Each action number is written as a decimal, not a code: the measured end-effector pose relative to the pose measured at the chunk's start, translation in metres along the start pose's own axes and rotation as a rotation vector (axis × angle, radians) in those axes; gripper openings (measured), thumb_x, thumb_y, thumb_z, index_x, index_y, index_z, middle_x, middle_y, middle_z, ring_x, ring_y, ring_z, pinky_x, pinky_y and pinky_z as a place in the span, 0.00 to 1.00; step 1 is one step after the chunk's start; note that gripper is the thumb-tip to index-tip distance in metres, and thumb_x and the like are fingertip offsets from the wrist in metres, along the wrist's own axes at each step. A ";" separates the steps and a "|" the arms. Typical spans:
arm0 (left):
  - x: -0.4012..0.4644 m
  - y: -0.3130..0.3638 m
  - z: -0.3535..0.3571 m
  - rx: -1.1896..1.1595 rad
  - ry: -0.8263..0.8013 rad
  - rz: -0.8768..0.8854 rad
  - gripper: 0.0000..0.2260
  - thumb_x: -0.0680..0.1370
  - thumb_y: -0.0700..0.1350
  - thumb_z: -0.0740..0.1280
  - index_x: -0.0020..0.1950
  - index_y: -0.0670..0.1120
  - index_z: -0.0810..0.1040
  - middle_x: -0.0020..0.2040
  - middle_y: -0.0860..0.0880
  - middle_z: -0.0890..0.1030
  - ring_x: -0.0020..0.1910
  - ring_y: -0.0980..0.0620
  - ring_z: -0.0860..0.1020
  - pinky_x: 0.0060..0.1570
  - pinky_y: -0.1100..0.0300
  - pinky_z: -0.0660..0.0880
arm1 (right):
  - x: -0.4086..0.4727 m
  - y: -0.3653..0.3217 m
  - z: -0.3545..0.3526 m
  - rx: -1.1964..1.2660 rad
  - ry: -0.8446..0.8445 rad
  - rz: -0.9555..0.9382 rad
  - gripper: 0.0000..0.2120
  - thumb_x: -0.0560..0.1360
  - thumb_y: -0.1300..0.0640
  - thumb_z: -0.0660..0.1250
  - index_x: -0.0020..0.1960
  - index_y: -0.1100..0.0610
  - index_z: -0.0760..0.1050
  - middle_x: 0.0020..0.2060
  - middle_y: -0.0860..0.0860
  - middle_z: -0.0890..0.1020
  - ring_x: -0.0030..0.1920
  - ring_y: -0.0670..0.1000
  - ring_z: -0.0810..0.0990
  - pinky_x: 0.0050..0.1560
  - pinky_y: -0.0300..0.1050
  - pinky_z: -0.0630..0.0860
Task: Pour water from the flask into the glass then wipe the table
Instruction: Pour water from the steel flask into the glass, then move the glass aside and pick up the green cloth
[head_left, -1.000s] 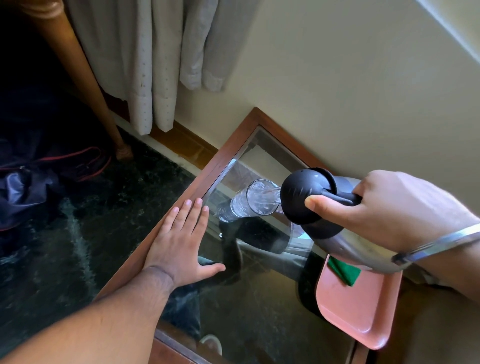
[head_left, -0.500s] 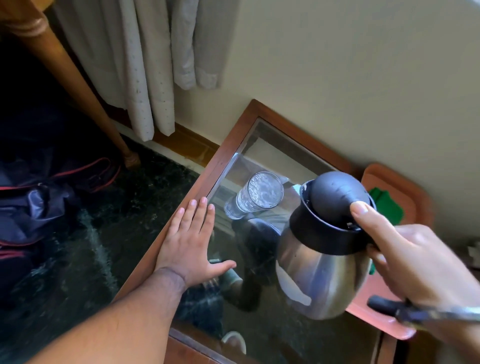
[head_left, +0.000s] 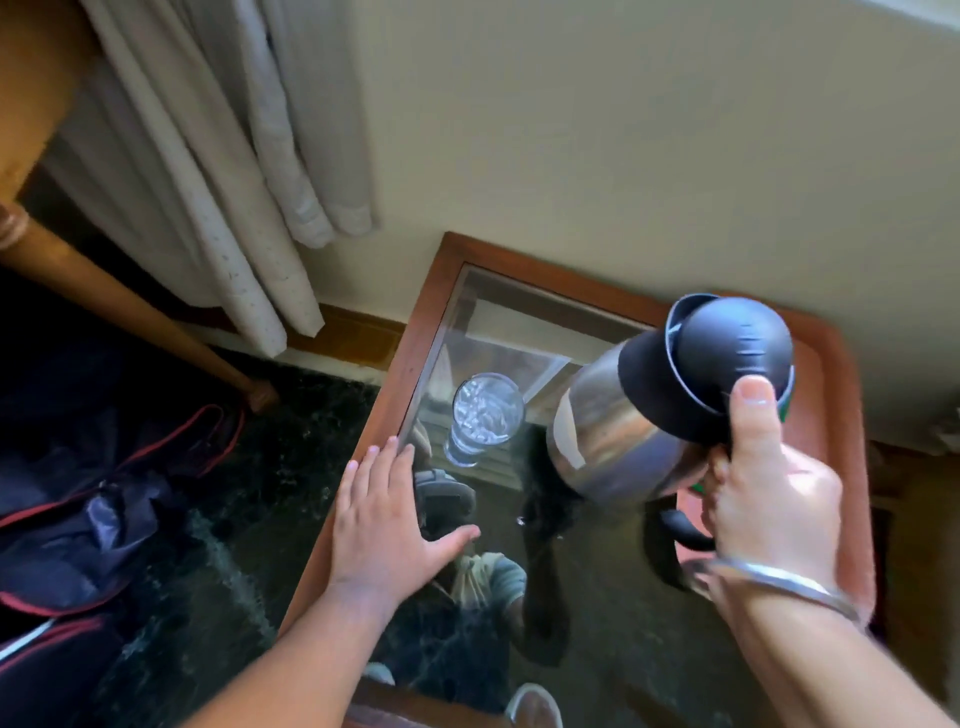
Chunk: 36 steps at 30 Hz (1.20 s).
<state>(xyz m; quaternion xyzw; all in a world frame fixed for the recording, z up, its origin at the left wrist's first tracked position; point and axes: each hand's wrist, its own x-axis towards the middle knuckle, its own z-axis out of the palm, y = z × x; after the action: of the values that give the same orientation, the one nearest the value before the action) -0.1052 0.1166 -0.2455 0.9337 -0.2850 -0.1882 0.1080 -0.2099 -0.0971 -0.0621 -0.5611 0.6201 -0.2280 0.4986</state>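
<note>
- Flask (head_left: 623, 431) is the thing I watch: my right hand (head_left: 769, 499) has its fingers wrapped around the black handle, thumb laid up against the rim of the black lid, and a metal bangle (head_left: 774, 582) sits on that wrist. I see the steel body tilted a little, lifted clear over the right part of the glass top.
- My left hand (head_left: 384, 525) lies flat and spread, palm down, across the left wooden edge of the table (head_left: 415, 332), thumb reaching onto the glass pane.
- Just beyond my left fingertips stands the glass (head_left: 485, 415), upright on the pane, with water in it; it is left of the flask and not touching it.
- Under the flask and hand I can make out a pinkish tray (head_left: 831, 384) along the right side, with a bit of green (head_left: 788, 400) showing behind the lid; I cannot tell what the green thing is.
- Farther off, pale curtains (head_left: 249, 182) hang against the wall.
</note>
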 end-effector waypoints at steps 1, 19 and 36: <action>0.004 0.004 -0.007 -0.079 0.024 -0.012 0.55 0.65 0.81 0.57 0.80 0.43 0.60 0.80 0.44 0.65 0.80 0.44 0.60 0.79 0.45 0.55 | 0.008 0.000 0.006 0.016 0.021 -0.017 0.37 0.62 0.26 0.66 0.24 0.61 0.63 0.24 0.56 0.62 0.28 0.53 0.62 0.31 0.50 0.65; 0.060 0.064 -0.051 -0.662 0.213 0.015 0.34 0.61 0.58 0.83 0.63 0.55 0.73 0.54 0.55 0.80 0.55 0.56 0.79 0.49 0.69 0.77 | 0.098 -0.004 0.071 0.164 0.241 -0.155 0.34 0.68 0.30 0.66 0.26 0.59 0.60 0.24 0.51 0.61 0.27 0.47 0.58 0.26 0.42 0.59; 0.200 0.118 -0.091 -0.592 0.284 0.116 0.38 0.62 0.60 0.83 0.66 0.51 0.71 0.57 0.55 0.77 0.57 0.55 0.76 0.54 0.62 0.76 | 0.146 0.117 -0.037 -0.757 0.045 -0.233 0.21 0.75 0.56 0.69 0.65 0.60 0.74 0.60 0.63 0.78 0.62 0.64 0.75 0.62 0.56 0.71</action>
<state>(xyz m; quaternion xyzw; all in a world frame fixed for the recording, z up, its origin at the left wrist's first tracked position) 0.0278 -0.0860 -0.1847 0.8608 -0.2529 -0.1244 0.4238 -0.2790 -0.2106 -0.1988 -0.7666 0.6034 -0.0506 0.2135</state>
